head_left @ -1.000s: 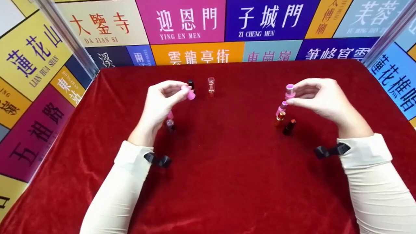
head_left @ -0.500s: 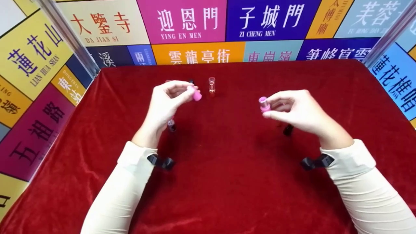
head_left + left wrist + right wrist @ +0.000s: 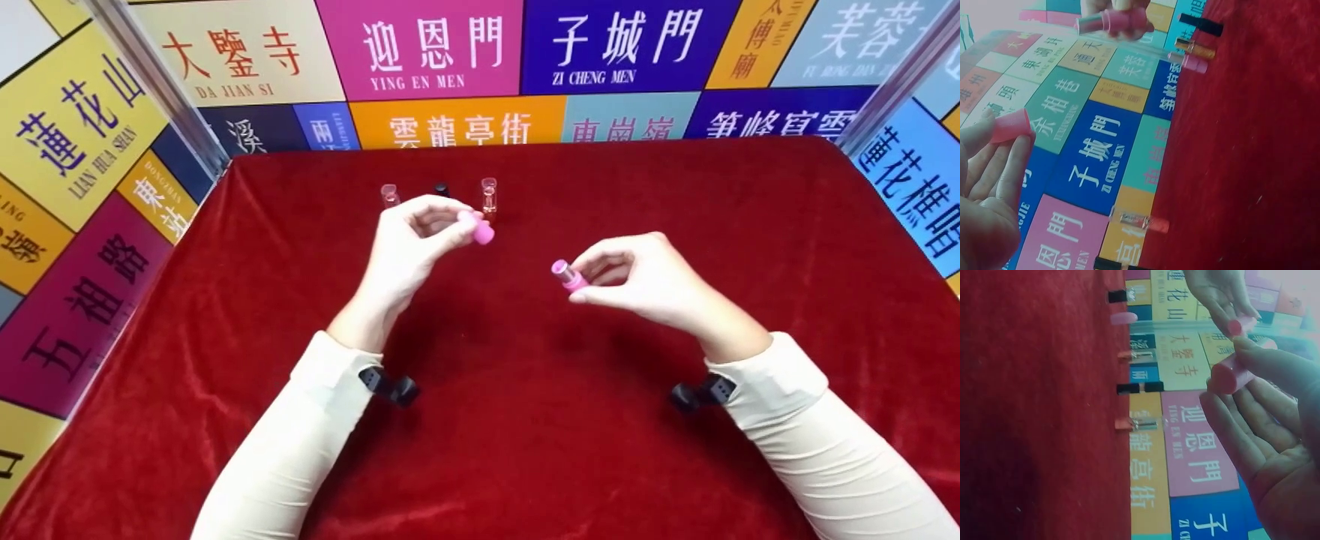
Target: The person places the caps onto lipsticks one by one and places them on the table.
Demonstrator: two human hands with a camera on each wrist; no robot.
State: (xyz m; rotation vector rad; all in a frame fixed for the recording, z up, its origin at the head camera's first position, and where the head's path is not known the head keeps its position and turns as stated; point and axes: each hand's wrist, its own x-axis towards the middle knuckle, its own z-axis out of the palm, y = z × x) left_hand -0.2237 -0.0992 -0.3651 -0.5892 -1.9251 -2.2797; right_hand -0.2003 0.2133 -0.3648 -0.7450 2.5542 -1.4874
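Lipstick (image 3: 570, 276) tilts, pinched low in the right hand (image 3: 652, 281); the left hand (image 3: 412, 247), apart, pinches a pink cap (image 3: 481, 229). A light, low grip should prevent smudging.

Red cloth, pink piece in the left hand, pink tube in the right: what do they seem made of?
Red cloth: likely velvet, with a soft, patchy sheen. Pink piece: probably plastic, smooth and opaque. Pink tube: smooth, probably plastic; its shiny silver collar could be metal or metallised plastic.

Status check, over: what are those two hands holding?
Left hand pinches pink cap. Right hand holds uncapped pink lipstick. Cap and lipstick apart; nothing visible between them.
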